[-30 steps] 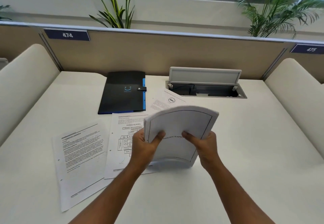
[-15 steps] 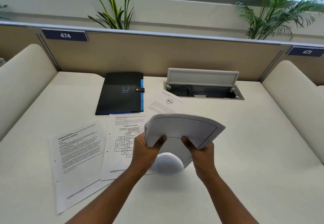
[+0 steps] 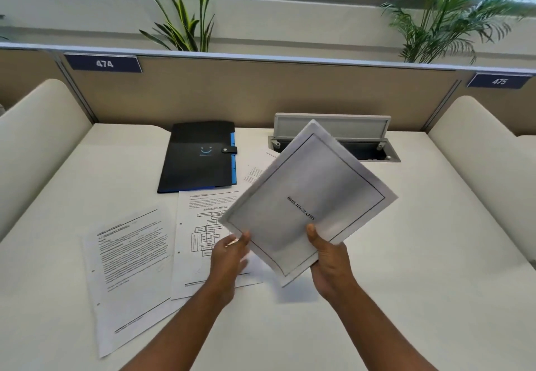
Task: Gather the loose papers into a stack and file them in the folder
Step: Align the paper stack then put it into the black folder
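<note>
Right hand pinches paper stack; left hand relaxed beside it; black folder closed.

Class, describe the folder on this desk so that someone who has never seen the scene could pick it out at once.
Start at the tan divider's 474 sign; just below and to its right, at the back of the white desk, lies the folder. Unlike the loose white papers nearby, it is black, with a blue edge, a snap tab and a small blue smile logo.
</note>
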Demonstrator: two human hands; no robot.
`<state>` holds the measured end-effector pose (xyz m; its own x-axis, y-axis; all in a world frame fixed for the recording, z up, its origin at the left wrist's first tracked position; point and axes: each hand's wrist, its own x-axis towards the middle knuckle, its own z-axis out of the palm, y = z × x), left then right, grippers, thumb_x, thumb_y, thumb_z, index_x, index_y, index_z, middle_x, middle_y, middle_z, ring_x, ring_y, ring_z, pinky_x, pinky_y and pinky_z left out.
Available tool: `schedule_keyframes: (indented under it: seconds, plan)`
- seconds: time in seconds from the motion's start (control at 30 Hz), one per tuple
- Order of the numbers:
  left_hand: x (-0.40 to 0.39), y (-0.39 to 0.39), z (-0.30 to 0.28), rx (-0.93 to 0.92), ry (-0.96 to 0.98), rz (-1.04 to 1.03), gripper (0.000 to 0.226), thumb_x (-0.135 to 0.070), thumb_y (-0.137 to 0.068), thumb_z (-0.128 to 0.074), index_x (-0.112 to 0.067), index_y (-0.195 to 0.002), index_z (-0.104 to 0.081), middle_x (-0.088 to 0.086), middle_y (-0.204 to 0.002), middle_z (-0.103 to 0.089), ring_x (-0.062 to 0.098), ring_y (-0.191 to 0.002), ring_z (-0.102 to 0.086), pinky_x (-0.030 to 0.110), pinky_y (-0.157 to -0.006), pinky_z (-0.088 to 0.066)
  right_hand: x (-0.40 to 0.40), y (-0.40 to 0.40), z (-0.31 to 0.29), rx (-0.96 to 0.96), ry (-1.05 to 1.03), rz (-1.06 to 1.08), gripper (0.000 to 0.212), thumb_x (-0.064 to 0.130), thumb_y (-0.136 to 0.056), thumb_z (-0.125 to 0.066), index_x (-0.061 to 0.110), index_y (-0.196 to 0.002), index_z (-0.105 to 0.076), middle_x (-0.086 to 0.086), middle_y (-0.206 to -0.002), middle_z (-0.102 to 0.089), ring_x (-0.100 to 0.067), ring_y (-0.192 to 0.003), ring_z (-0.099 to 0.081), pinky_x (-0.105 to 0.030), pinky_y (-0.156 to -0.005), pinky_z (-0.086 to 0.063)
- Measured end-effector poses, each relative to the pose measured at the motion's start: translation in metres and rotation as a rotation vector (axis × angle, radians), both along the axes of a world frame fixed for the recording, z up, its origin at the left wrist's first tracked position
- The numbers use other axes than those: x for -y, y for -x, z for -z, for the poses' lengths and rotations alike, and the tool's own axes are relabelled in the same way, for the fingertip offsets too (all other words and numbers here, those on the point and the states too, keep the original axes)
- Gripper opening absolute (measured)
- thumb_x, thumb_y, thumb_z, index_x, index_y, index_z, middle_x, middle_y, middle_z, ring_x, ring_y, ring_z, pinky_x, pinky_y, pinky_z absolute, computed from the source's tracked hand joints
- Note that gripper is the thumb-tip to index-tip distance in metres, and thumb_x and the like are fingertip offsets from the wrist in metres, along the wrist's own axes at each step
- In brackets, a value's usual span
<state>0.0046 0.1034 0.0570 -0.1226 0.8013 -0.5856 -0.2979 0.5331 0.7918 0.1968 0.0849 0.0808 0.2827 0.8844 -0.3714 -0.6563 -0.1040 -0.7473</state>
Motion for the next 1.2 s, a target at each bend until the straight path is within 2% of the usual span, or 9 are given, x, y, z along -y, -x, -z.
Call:
schedule_keyframes:
  seconds: [0.13,0.3,0.4,0.5,0.73,0.87,0.97,1.07,1.2]
  plan:
    - [-0.003,-0.006,-0.009,0.307,-0.221,0.016,0.049,-0.027,-0.081,-0.072,-0.021,-0.127,-0.057,0.005,-0.121,-0.07,0.026,-0.108,-0.068,0.045,-0.086,-0.058,0.003,0.015,-0.006,-0.136,-0.023,-0.122,0.054,0.004,-0.086,-0.075,0.012,-0.138,-0.062,-0.012,-0.132,-0.072,-0.03,-0.122,-0.069,-0.05,-0.104,-0.055]
    - [-0.014,0.012,-0.017,-0.066,-0.319,-0.034,0.037,-0.023,-0.087,-0.071,-0.03,-0.12,-0.057,-0.004,-0.118,-0.069,0.019,-0.106,-0.066,0.04,-0.093,-0.054,-0.019,-0.036,-0.023,-0.069,-0.018,0.014,0.06,0.003,-0.078,-0.076,0.006,-0.137,-0.065,-0.012,-0.129,-0.073,-0.03,-0.12,-0.07,-0.039,-0.093,-0.062]
    - [-0.02,0.033,-0.019,-0.252,-0.346,-0.059,0.038,-0.027,-0.091,-0.068,-0.03,-0.126,-0.055,-0.004,-0.121,-0.066,0.02,-0.108,-0.063,0.043,-0.096,-0.052,-0.033,-0.084,-0.038,0.233,-0.091,-0.072,0.037,0.008,-0.087,-0.073,0.014,-0.124,-0.074,-0.008,-0.119,-0.077,-0.023,-0.103,-0.073,-0.037,-0.086,-0.059]
    - [-0.024,0.037,-0.025,-0.398,-0.35,-0.07,0.042,-0.031,-0.093,-0.064,-0.02,-0.132,-0.052,0.003,-0.123,-0.064,0.027,-0.108,-0.063,0.049,-0.093,-0.054,-0.035,-0.096,-0.043,0.55,-0.123,-0.253,0.034,0.015,-0.077,-0.082,0.013,-0.11,-0.079,-0.013,-0.11,-0.08,-0.025,-0.095,-0.076,-0.038,-0.083,-0.059]
    - [-0.012,0.017,-0.04,-0.536,-0.564,-0.126,0.045,-0.045,-0.091,-0.058,-0.023,-0.13,-0.05,-0.005,-0.117,-0.062,0.013,-0.098,-0.063,0.019,-0.072,-0.056,-0.022,-0.061,-0.015,0.857,-0.247,-0.009,0.016,0.01,-0.084,-0.085,0.026,-0.082,-0.081,0.002,-0.081,-0.079,-0.011,-0.074,-0.069,-0.023,-0.071,-0.056]
    - [0.002,0.011,-0.023,-0.5,-0.546,-0.102,0.052,-0.05,-0.086,-0.057,-0.034,-0.133,-0.043,-0.01,-0.117,-0.056,0.012,-0.102,-0.06,0.006,-0.065,-0.052,-0.005,-0.042,0.012,0.82,-0.158,-0.048,0.026,0.01,-0.085,-0.084,0.02,-0.106,-0.075,0.0,-0.098,-0.079,-0.019,-0.094,-0.075,-0.037,-0.084,-0.06]
    - [0.009,0.01,-0.007,-0.521,-0.479,-0.075,0.058,-0.053,-0.084,-0.055,-0.023,-0.133,-0.047,0.0,-0.122,-0.059,0.021,-0.112,-0.059,0.015,-0.08,-0.052,0.004,-0.039,0.023,0.797,-0.083,-0.11,0.032,0.007,-0.087,-0.082,0.023,-0.114,-0.075,0.006,-0.105,-0.079,-0.013,-0.1,-0.074,-0.039,-0.089,-0.058]
    - [0.01,0.005,-0.004,-0.523,-0.475,-0.061,0.056,-0.046,-0.09,-0.052,-0.017,-0.137,-0.047,0.001,-0.129,-0.058,0.021,-0.12,-0.055,0.006,-0.082,-0.042,0.003,-0.037,0.022,0.865,-0.09,-0.151,0.021,0.008,-0.093,-0.076,0.027,-0.102,-0.079,0.004,-0.094,-0.079,-0.018,-0.089,-0.073,-0.035,-0.08,-0.056]
    - [0.005,0.002,-0.012,-0.548,-0.531,-0.111,0.058,-0.046,-0.09,-0.05,-0.016,-0.14,-0.044,0.002,-0.137,-0.054,0.019,-0.125,-0.051,0.018,-0.095,-0.044,0.004,-0.032,0.011,0.826,-0.122,0.017,0.023,0.015,-0.092,-0.078,0.037,-0.099,-0.077,0.017,-0.098,-0.08,-0.002,-0.094,-0.074,-0.018,-0.08,-0.058]
